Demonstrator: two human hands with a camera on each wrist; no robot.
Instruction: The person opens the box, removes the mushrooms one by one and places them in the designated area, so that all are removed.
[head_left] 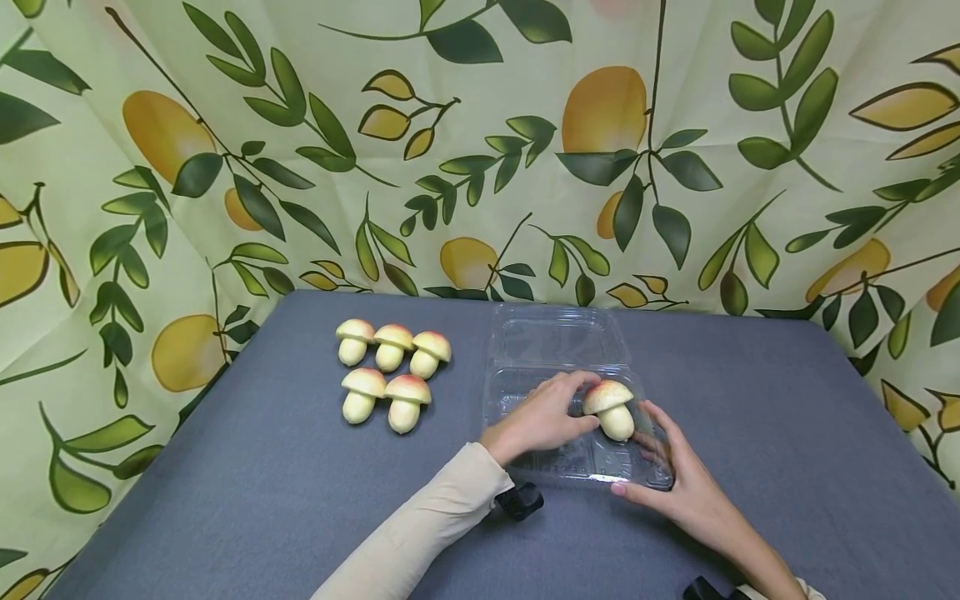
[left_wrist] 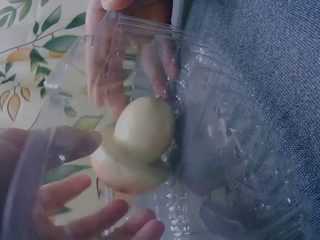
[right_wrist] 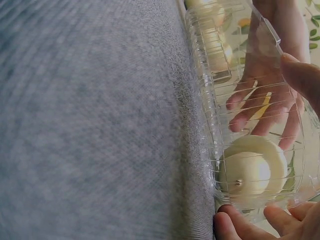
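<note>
A toy mushroom [head_left: 617, 421] with a red-tinged cap lies in the right end of a clear plastic clamshell box [head_left: 558, 482]. Beside its cap is my left hand [head_left: 543, 417], its fingers spread and loosely bent; in the left wrist view, a gap shows between those fingers [left_wrist: 107, 212] and the mushroom [left_wrist: 145, 130]. My right hand [head_left: 693, 492] holds the box's right end, thumb at the front corner and fingers along the side. Through the plastic in the right wrist view, the left hand [right_wrist: 267, 100] appears just above the mushroom [right_wrist: 245, 172].
Several more toy mushrooms stand left of the box in two rows, a back row [head_left: 390, 347] and a front row [head_left: 406, 404]. The box's lid [head_left: 557, 337] lies folded back toward the fruit-patterned cloth [head_left: 465, 167]. A grey cloth covers the table [head_left: 240, 467].
</note>
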